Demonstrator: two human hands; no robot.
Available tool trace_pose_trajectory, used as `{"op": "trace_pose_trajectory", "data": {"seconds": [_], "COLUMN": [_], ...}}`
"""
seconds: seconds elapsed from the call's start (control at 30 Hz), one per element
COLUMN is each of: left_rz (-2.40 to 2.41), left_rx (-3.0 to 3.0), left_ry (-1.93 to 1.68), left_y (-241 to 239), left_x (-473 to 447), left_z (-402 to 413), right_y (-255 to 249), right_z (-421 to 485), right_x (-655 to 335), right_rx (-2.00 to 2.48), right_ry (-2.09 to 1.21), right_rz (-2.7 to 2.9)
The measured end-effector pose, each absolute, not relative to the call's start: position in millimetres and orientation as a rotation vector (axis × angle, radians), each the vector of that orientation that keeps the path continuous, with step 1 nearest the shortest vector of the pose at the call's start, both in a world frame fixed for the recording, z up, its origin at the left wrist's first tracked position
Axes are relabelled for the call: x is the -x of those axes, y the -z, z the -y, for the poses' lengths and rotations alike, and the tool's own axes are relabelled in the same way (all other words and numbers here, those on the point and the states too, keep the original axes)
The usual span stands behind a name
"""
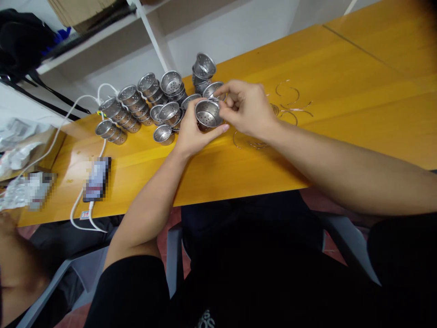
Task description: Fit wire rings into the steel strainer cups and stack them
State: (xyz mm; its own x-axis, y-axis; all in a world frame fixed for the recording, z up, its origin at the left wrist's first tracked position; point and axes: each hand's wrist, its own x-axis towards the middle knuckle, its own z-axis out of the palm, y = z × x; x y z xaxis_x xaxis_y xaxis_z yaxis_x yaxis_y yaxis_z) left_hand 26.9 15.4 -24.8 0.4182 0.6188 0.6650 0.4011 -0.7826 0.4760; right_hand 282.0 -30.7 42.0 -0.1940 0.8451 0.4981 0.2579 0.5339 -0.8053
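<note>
My left hand point(194, 132) is wrapped round a small perforated metal cup point(209, 114), its open mouth tilted toward me. At the cup's right rim, the fingers of my right hand point(241, 107) are pinched together; whatever is between them is too small or hidden to make out. Just behind the held cup stands another perforated cup point(213, 89), partly covered by my fingers. Several thin curved wires point(295, 108) lie loose on the table, right of and beneath my right forearm.
Stacks of similar perforated cups point(129, 95) stand along the back left of the yellow wooden table point(218, 177). A phone point(98, 179) with a white cable point(75, 205) lies at the left. Another person's arm point(20, 264) is at the far left, beside a grey chair point(88, 269).
</note>
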Motion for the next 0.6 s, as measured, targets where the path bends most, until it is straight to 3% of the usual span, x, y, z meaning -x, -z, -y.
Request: {"op": "trace_pose_trajectory", "data": {"seconds": [0.13,0.37,0.6], "left_rz": [-0.968,-0.852,-0.845], "left_rx": [-2.401,-2.398,-2.434], "left_ry": [-1.294,-1.246,-1.206], "left_y": [16,9,16], "left_x": [-28,-24,-24], "left_z": [-6,0,-3], "right_y": [-49,-61,-50], "right_z": [36,27,21], "right_x": [-280,-303,-297], "right_rx": [0.863,0.461,0.532], "right_ry": [-0.790,-1.221,-1.210], "right_rz": [1.722,1.857,1.784]}}
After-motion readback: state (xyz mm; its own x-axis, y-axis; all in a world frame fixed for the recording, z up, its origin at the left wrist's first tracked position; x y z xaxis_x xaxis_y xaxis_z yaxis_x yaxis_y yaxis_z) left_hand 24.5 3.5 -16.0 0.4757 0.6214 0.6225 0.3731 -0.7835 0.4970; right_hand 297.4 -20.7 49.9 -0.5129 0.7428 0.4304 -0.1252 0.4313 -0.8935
